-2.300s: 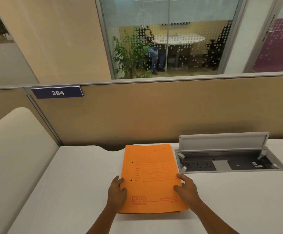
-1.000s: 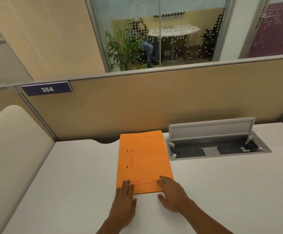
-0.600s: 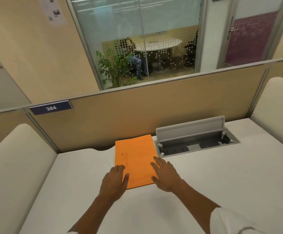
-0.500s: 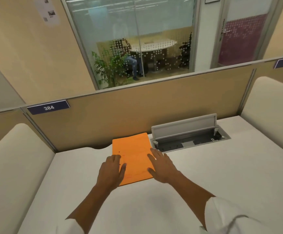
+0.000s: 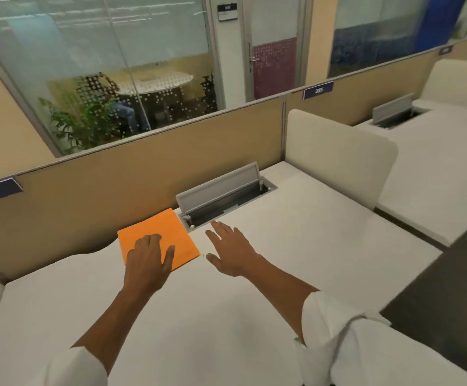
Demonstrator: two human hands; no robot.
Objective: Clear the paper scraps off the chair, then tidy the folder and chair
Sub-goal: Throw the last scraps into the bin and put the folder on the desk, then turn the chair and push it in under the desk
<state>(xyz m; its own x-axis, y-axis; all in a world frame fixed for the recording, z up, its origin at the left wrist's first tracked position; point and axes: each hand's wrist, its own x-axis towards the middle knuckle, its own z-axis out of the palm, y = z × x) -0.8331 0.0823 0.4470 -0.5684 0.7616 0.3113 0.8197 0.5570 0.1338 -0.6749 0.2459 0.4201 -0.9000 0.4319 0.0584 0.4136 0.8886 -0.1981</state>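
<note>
An orange folder [image 5: 171,232] lies flat on the white desk [image 5: 296,246], close to the tan partition. My left hand [image 5: 148,260] rests palm down on the folder's near half, fingers spread, not gripping it. My right hand [image 5: 230,247] hovers open just right of the folder, off its edge, fingers apart and holding nothing. No chair and no paper scraps are in view.
An open grey cable box [image 5: 221,193] is sunk into the desk behind my right hand. A cream divider panel [image 5: 338,154] stands at the desk's right end, with another desk [image 5: 435,162] beyond. A tan partition [image 5: 115,190] runs along the back. Dark floor [image 5: 449,288] lies right.
My view has swung to the right and pulled back. My right hand has slid off the folder to the desk beside it; my left hand stays on the folder.
</note>
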